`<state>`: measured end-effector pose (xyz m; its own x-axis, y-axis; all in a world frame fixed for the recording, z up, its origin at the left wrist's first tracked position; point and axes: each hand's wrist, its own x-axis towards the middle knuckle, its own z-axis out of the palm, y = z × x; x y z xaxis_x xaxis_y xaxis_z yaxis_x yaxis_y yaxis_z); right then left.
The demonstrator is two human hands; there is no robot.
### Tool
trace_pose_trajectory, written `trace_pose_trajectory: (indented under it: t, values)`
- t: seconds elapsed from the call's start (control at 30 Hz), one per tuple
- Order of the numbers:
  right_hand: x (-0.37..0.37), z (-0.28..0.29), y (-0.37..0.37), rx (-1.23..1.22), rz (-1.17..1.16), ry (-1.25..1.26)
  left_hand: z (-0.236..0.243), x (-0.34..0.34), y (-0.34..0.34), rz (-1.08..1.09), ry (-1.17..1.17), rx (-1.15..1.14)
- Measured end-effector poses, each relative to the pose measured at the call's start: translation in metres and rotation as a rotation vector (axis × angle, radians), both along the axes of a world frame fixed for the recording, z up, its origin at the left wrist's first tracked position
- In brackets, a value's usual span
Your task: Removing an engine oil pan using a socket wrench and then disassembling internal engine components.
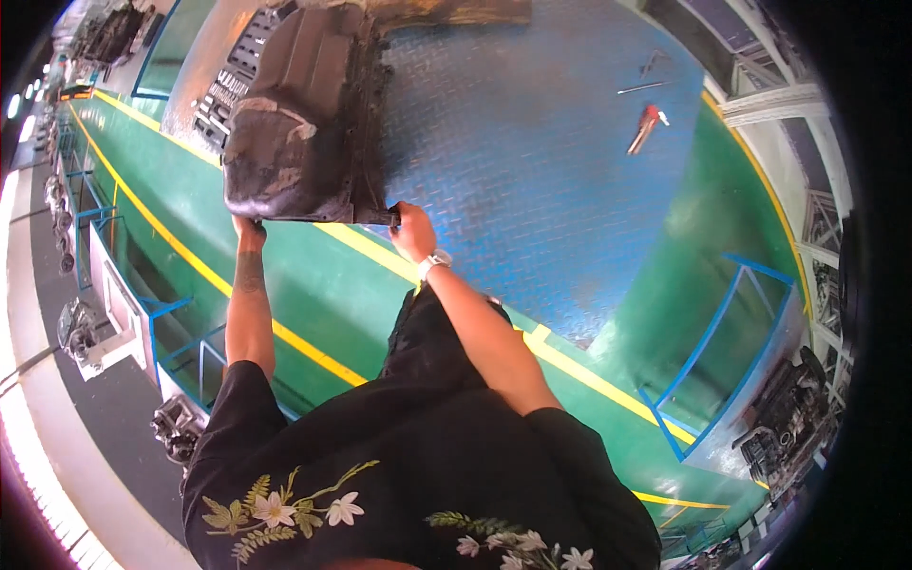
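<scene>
A blue checker-plate floor (532, 161) fills the middle of the view, edged by green painted floor (285, 275) with yellow lines (361, 245). Over the near edge of the blue plate, a large, dark, grimy oil pan (299, 114) is held up at arm's length, its deep sump side toward the camera and its bolt-hole flange along the right. Behind its upper left corner, part of an engine block (228, 81) with a row of openings shows. The left hand (249, 226) grips the pan's lower left corner, fingers hidden under the rim. The right hand (410, 231), a white wristwatch (435, 261) on its wrist, is clenched on the lower right corner at the flange. Well apart on the blue plate lie a red-handled tool (643, 128) and a thin metal rod (641, 88).
</scene>
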<state>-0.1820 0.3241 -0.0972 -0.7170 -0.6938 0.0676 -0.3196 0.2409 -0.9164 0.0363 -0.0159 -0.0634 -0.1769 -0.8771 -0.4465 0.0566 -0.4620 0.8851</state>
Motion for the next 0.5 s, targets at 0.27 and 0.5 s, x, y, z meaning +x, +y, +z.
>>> trace_pose_trajectory:
  t: [0.27, 0.5]
  values:
    - [-0.094, 0.027, 0.046, 0.127, 0.124, 0.037, -0.019, 0.005, 0.086, 0.048, -0.134, -0.025]
    - [-0.243, 0.000, 0.072, 0.018, 0.195, 0.175, -0.027, -0.073, 0.234, 0.100, -0.108, -0.006]
